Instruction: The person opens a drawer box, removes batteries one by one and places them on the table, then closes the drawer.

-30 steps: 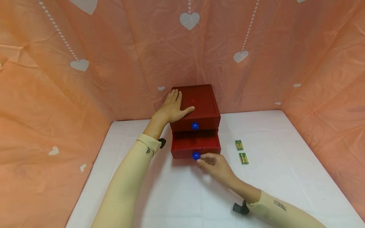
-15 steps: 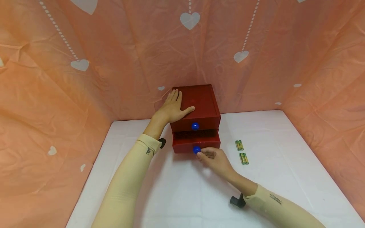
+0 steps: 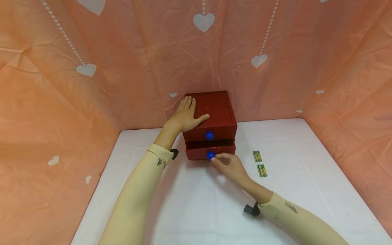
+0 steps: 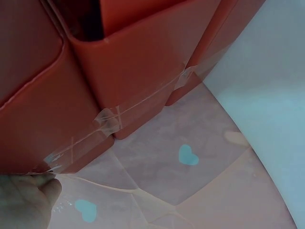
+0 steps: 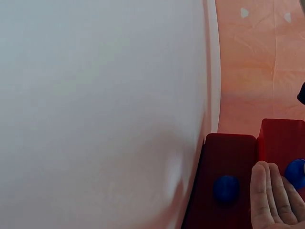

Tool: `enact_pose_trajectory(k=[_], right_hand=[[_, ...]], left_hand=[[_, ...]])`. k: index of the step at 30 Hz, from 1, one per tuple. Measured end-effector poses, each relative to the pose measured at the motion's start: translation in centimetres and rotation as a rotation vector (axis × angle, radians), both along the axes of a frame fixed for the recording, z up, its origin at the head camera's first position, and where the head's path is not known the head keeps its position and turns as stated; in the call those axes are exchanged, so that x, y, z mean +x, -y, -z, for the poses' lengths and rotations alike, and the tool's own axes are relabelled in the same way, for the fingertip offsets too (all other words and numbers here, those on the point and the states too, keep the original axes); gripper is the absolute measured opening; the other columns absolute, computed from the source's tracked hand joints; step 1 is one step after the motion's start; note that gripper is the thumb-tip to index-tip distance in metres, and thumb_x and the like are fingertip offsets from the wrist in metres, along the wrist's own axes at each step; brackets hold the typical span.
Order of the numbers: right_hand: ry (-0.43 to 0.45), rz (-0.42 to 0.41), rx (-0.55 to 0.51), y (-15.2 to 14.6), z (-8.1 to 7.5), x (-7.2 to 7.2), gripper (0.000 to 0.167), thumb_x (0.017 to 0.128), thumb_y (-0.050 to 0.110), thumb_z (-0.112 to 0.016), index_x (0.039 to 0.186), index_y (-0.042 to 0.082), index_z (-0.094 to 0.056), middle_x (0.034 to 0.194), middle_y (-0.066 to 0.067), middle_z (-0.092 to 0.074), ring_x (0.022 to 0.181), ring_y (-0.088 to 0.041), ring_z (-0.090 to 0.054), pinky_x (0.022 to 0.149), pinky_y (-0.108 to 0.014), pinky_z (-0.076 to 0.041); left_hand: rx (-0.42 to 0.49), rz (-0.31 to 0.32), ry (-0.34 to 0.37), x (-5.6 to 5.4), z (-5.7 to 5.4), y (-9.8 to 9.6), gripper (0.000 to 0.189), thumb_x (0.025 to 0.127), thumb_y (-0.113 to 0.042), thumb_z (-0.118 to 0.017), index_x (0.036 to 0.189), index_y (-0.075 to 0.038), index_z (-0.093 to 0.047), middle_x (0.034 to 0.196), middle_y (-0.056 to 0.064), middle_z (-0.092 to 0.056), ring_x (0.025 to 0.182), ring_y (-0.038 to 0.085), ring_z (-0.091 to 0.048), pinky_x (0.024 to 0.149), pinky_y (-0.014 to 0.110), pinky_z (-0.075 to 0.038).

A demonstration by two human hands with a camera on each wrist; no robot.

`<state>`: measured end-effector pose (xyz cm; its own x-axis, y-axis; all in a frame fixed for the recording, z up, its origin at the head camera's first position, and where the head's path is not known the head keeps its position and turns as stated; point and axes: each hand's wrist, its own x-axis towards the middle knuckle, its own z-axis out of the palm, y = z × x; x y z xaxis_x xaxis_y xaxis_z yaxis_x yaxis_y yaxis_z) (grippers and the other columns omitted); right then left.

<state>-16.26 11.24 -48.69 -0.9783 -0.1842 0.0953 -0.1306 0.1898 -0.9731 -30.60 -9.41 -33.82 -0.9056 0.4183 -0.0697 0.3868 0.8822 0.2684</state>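
A red drawer cabinet (image 3: 214,105) stands at the back of the white table. My left hand (image 3: 183,118) lies on its top at the left side, fingers spread; part of that hand shows at the lower left of the left wrist view. Below the top drawer, a red drawer (image 3: 199,153) is partly pulled out, with a narrow dark gap above its front. My right hand (image 3: 230,166) pinches its blue knob (image 3: 210,156) between thumb and fingers. In the right wrist view another blue knob (image 5: 226,189) sits on a lower drawer front, pushed in; the head view hides it.
Right of the cabinet lie two pairs of green-and-gold batteries, a far pair (image 3: 257,156) and a near pair (image 3: 262,170). The top drawer has its own blue knob (image 3: 209,136). An orange curtain (image 3: 137,68) with white hearts hangs behind and at both sides.
The partly pulled-out drawer has slid further into the cabinet, its gap growing narrower. My right hand has moved away from me with the knob. My left hand stays in place.
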Motion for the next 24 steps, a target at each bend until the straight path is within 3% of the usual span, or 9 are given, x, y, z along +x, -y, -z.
enact_pose_trajectory(k=[11,24], right_hand=[[-0.001,0.006,-0.011,0.1,-0.1,-1.2,0.032,0.107,0.019,-0.07,0.122,-0.009,-0.073,0.109,-0.023,-0.079,0.103,-0.044,-0.077,0.085,-0.053,-0.065],[-0.008,0.019,-0.029,0.3,-0.2,-2.4,0.029,0.105,0.016,-0.072,0.118,-0.009,-0.074,0.103,-0.022,-0.08,0.098,-0.044,-0.078,0.081,-0.035,-0.066]], left_hand=[[0.004,0.0,0.001,0.2,-0.1,0.0,0.107,0.105,-0.077,-0.038,0.172,-0.002,0.0,0.18,0.015,0.01,0.166,0.026,0.016,0.133,0.038,0.008],[-0.003,0.0,0.002,0.1,-0.1,0.0,0.107,0.105,-0.077,-0.038,0.171,-0.002,0.0,0.18,0.015,0.01,0.166,0.027,0.016,0.133,0.038,0.008]])
